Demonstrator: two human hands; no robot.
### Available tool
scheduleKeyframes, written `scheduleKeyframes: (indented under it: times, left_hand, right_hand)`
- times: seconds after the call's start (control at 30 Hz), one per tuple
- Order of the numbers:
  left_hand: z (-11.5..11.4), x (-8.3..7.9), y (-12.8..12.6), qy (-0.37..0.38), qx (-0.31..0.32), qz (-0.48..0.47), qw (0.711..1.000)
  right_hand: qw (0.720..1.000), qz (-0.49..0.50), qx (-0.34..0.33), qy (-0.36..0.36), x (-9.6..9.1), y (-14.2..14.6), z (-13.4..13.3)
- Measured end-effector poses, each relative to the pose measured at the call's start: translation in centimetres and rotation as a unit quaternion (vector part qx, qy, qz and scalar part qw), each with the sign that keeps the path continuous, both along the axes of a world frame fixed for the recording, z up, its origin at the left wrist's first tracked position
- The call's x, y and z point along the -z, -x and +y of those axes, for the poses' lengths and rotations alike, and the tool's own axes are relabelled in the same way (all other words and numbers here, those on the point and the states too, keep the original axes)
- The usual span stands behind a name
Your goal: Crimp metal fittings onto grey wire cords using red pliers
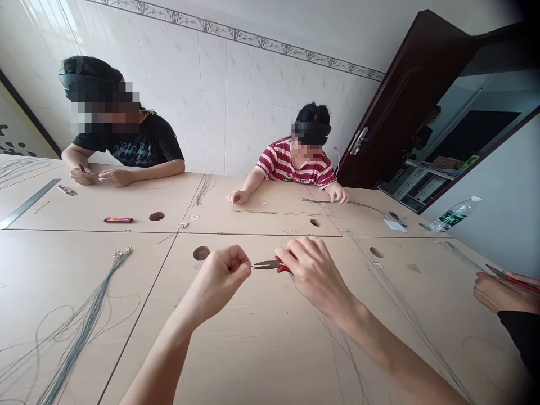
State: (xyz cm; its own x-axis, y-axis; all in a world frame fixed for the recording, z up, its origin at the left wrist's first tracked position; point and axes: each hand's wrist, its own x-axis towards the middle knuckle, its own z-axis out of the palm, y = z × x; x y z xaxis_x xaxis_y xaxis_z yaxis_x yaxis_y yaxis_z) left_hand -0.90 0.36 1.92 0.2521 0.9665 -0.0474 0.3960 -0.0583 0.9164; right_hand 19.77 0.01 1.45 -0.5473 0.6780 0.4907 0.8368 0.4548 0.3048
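You've got the red-handled pliers (271, 264) gripped in your right hand (310, 261), nose pointing left over the middle of the table (228, 349). Your left hand (225, 275) is curled in a pinch, with a tiny bit (252, 266) of something poking out right by the plier tips, too small to make out, and I can't tell if they touch. Off to your left there's a bundle of grey cords (97, 304), shiny ends bunched up at the far end.
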Motion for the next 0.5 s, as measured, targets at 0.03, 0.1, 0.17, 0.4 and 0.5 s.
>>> scheduleKeyframes:
  times: [0.03, 0.1, 0.17, 0.4, 0.5]
  left_hand:
    - [0.01, -0.01, -0.02, 0.000, 0.000, 0.000, 1.000]
    - [0.02, -0.03, -0.06, -0.001, 0.002, -0.001, 1.000]
    - [0.03, -0.03, -0.08, -0.002, 0.003, -0.004, 1.000]
    - [0.02, 0.03, -0.05, -0.006, 0.005, 0.002, 1.000]
    - [0.03, 0.00, -0.01, -0.002, 0.006, 0.010, 1.000]
  right_hand:
    - [1.000, -0.004, 0.001, 0.000, -0.06, 0.01, 0.00]
    - [1.000, -0.009, -0.001, 0.001, -0.17, 0.01, 0.00]
    - [1.000, -0.013, -0.003, 0.001, -0.26, -0.03, -0.02]
    - [1.000, -0.012, -0.006, -0.010, -0.46, -0.20, -0.04]
    - [1.000, -0.013, -0.008, -0.013, -0.55, -0.21, -0.07]
